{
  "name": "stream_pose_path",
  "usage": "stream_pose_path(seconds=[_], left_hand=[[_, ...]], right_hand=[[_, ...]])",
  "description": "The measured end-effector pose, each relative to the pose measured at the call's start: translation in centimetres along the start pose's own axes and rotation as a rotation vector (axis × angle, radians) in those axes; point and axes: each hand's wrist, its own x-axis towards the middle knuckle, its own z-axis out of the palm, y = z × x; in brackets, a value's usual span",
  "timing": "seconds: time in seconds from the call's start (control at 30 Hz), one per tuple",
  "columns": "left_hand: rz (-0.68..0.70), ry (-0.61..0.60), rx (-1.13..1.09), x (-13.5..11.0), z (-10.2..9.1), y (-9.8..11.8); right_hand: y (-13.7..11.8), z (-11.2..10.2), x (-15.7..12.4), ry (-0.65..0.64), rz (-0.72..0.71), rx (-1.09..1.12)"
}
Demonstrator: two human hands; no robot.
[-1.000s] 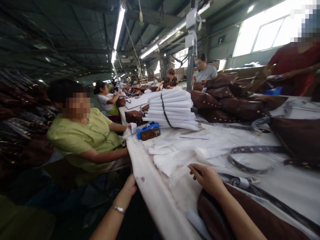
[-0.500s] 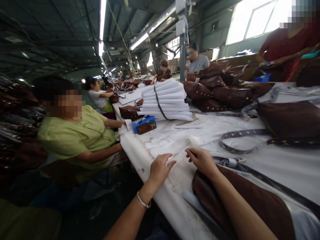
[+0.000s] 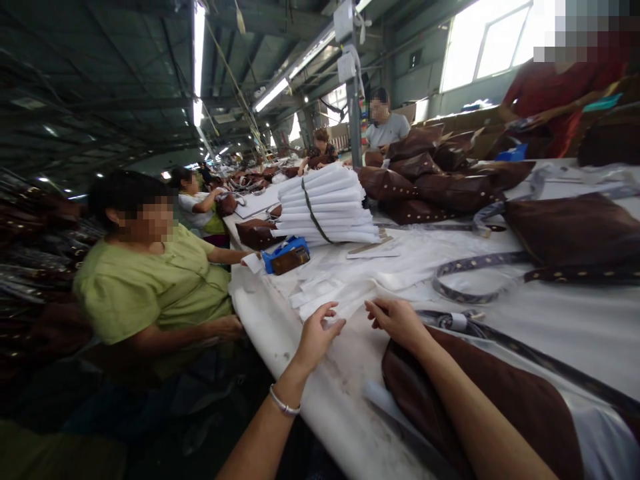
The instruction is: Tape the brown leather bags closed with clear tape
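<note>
My left hand, with a bangle on its wrist, hovers over the table edge, thumb and fingers curved and apart. Close by on the right, my right hand has its thumb and fingertips pinched together. What they hold, if anything, is too small to make out. Just beyond both hands lie thin white sheets, loosely spread and partly see-through. Under my right forearm rests a dark brown leather bag on clear plastic, partly hidden by the arm. A dark studded strap runs along its far side.
A tied stack of white paper stands ahead, beside a blue box with a brown item against it. Brown bags are heaped at the back right. A co-worker in green sits close on the left; several other people work farther off.
The view has shifted slightly, and my hands stay close together over the sheets. The co-worker in green has lowered one hand toward the table's edge.
</note>
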Motion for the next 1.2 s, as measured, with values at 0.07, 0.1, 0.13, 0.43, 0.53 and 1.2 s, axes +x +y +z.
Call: stream_pose_path(seconds=[0.07,0.1,0.13,0.43,0.53,1.2], left_hand=[[-0.047,0.012,-0.095,-0.5,0.0,0.4],[-0.062,0.02,-0.133,-0.8,0.2,0.6],[-0.073,0.027,-0.167,-1.2,0.5,0.8],[0.173,0.01,-0.042,-6.2,3.6,2.1],[0.256,-0.07,0.043,-8.4,4.0,1.6],[0.681,-0.685,0.014,-9.9,5.7,7.7]], right_hand=[[0.0,0.3,0.1,-0.056,0.118,0.206],[-0.1,0.4,0.1,-0.083,0.191,0.33],[-0.1,0.5,0.2,-0.104,0.257,0.44],[-0.7,-0.3,-0.3,-0.101,0.37,0.719],[-0.4,-0.5,-0.4,-0.057,0.385,0.766],[-1.0,-1.8,0.1,0.187,0.334,1.271]])
